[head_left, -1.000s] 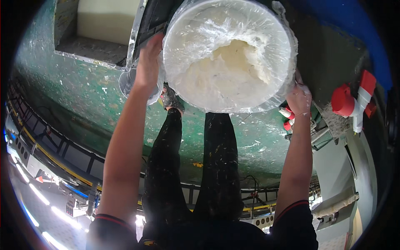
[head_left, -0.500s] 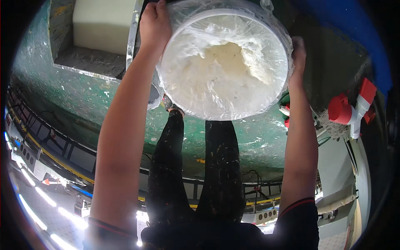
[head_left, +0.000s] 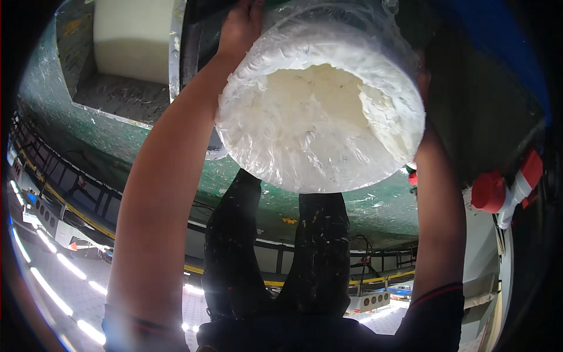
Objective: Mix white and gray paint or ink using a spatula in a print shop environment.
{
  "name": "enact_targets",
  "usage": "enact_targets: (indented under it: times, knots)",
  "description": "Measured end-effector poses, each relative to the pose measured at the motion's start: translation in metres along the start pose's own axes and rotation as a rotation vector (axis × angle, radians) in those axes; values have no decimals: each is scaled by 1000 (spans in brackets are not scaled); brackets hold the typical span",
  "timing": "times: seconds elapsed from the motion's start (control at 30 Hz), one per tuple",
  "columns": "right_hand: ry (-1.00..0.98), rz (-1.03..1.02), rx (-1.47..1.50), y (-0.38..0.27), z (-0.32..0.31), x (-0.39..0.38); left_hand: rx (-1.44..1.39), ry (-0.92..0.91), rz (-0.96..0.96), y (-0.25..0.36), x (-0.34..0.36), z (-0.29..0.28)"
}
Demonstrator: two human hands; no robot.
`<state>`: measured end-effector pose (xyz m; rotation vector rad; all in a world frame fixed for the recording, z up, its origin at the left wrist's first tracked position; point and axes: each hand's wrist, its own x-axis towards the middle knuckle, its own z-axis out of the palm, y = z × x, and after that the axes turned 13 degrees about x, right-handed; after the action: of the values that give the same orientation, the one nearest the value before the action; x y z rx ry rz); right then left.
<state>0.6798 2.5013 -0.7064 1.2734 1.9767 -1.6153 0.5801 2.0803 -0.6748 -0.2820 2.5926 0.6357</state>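
Note:
A round white tub [head_left: 281, 167] wrapped in clear plastic film is held out in front of me, its mouth tipped toward me. Thick white paste [head_left: 328, 94] coats the inside, with a deep hollow toward the far side. My left hand [head_left: 239, 32] is closed on the tub's far left side, fingers curled near the top edge of the view. My right hand [head_left: 423, 79] grips the opposite side; the tub's wall and shadow hide most of its fingers.
At the far left stands an open, paint-spattered metal box [head_left: 120, 88] with a pale inside. Red-and-white plastic parts [head_left: 507, 190] lie at the right. The green floor [head_left: 88, 132] is spattered white. Another round container [head_left: 214, 146] shows partly behind my left forearm.
The tub has tilted further toward me, and its near edge sits lower in view. My left hand has moved up and right, and my right hand is now more hidden.

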Motion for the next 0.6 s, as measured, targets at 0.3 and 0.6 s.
enact_targets:
  times: [0.3,0.6]
  knots:
    - [-75,257,531,28,-32,-66,-620,-376,-400,-13,-78,-10]
    - [-159,236,526,16,-49,-256,-1257,-262,-907,16,-278,-58]
